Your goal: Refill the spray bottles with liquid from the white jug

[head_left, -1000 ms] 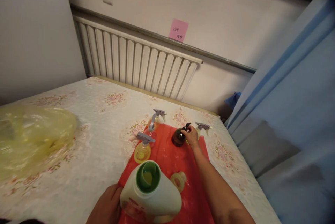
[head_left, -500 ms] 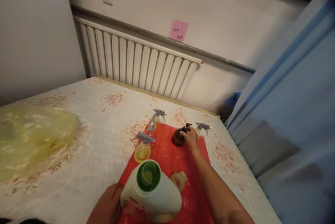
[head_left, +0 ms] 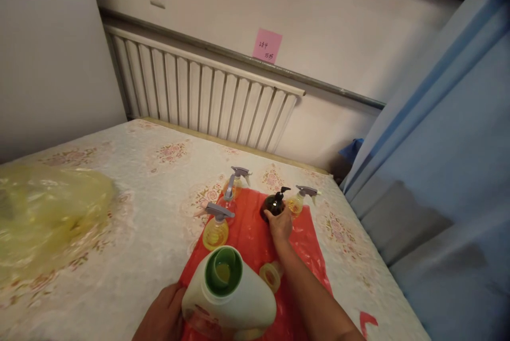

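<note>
My right hand is closed around the body of a dark pump bottle, which stands upright on a red plastic sheet. At the lower edge, my left hand presses against the side of a white jug with a green open mouth; its fingertips are partly hidden. A pale round cap lies beside the jug. To the left stand a yellow spray bottle, a pinkish spray bottle and an orange-yellow one. Another yellow spray bottle is right of the pump bottle.
A crumpled yellow plastic bag lies on the left of the flowered tablecloth. Behind the table are a radiator and a wall with a pink note. A blue curtain hangs along the right side.
My right hand has shifted from the pump top down to the bottle's body. The view has moved slightly, and a red scrap now shows at the lower right. My left hand stays by the jug.
</note>
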`<action>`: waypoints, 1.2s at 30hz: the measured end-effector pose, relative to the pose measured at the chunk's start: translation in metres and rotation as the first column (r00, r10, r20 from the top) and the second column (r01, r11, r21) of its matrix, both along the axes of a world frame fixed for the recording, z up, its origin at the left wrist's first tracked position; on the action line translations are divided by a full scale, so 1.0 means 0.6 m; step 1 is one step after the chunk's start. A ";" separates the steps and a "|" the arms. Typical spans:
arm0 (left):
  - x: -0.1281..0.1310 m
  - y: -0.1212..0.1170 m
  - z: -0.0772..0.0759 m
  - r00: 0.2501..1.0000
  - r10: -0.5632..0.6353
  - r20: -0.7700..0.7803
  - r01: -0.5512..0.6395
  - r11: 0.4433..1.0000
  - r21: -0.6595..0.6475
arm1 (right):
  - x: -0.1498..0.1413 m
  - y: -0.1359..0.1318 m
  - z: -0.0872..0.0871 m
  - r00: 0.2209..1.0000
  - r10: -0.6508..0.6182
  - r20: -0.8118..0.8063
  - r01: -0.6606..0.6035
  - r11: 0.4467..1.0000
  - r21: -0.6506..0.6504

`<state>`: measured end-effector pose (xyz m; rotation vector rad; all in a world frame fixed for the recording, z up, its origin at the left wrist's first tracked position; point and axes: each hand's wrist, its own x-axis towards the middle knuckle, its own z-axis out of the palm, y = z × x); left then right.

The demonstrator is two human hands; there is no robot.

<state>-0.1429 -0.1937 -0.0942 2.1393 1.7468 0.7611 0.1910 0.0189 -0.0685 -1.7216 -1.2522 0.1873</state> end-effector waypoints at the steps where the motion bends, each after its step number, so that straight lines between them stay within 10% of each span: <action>1: 0.000 0.000 0.000 1.000 -0.002 -0.004 0.002 1.000 -0.005 | -0.004 -0.002 -0.007 0.999 -0.040 -0.017 0.040 0.999 -0.007; 21: -0.002 0.003 -0.002 1.000 -0.016 0.027 0.017 0.999 -0.040 | -0.002 -0.011 0.003 0.989 -0.146 0.014 0.139 0.895 -0.425; 36: -0.001 0.006 -0.002 0.998 -0.042 0.037 0.043 0.998 -0.036 | 0.021 -0.046 0.027 1.000 -0.028 -0.005 0.023 0.911 -0.411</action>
